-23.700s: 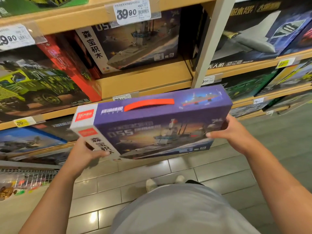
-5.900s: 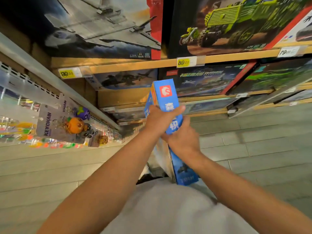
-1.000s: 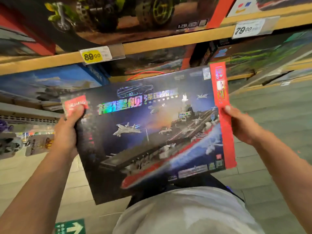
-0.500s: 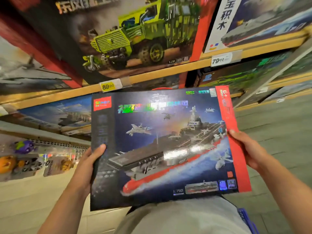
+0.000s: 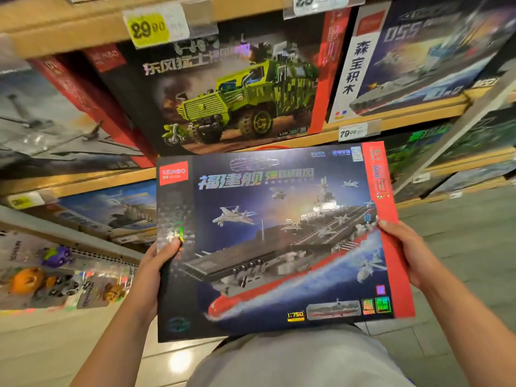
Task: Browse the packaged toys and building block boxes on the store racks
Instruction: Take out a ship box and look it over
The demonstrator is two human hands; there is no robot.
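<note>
Dark carrier box (image 5: 273,241) gripped at both side edges (left hand (image 5: 152,275), right hand (image 5: 410,255)).

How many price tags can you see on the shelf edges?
5 readable or partly readable: yellow tag top left, white tag top centre, 79.00 tag mid-right, yellow tag far left, blurred tag right. Others may be hidden.

Fingers of both hands behind the aircraft carrier box (image 5: 273,241) (thumbs alone showing)
</note>
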